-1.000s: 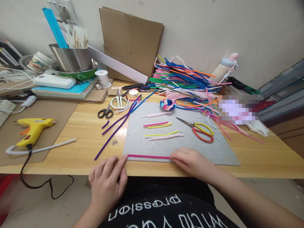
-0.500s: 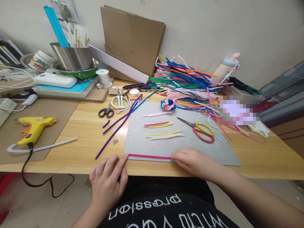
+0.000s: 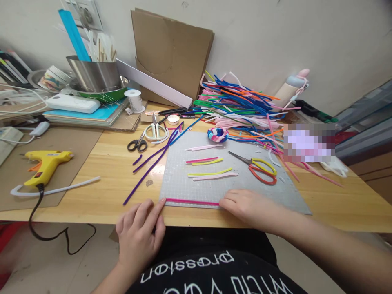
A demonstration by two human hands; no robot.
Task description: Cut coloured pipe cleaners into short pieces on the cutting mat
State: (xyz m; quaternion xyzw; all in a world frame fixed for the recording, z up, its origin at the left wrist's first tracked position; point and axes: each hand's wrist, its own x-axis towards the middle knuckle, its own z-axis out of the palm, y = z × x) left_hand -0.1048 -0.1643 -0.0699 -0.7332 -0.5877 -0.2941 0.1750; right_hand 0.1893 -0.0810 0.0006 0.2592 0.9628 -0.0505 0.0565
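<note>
A pink pipe cleaner [image 3: 191, 201] lies straight along the near edge of the grey cutting mat [image 3: 275, 194]. My left hand [image 3: 139, 234] rests at the table edge with its fingers stretched out, and the index fingertip touches the pipe cleaner's left end. My right hand [image 3: 248, 208] lies knuckles up on the mat, fingers held together and curled over the right end. Short cut pieces in pink and yellow [image 3: 211, 174] lie further up the mat.
Orange-and-yellow scissors [image 3: 259, 169] lie on the mat's right side, and a small woven ring [image 3: 217, 134] at its far edge. Behind are a pile of coloured pipe cleaners [image 3: 241, 106], purple pipe cleaners [image 3: 150, 165], two more scissors [image 3: 147, 136], a yellow glue gun [image 3: 45, 163] and cardboard [image 3: 171, 53].
</note>
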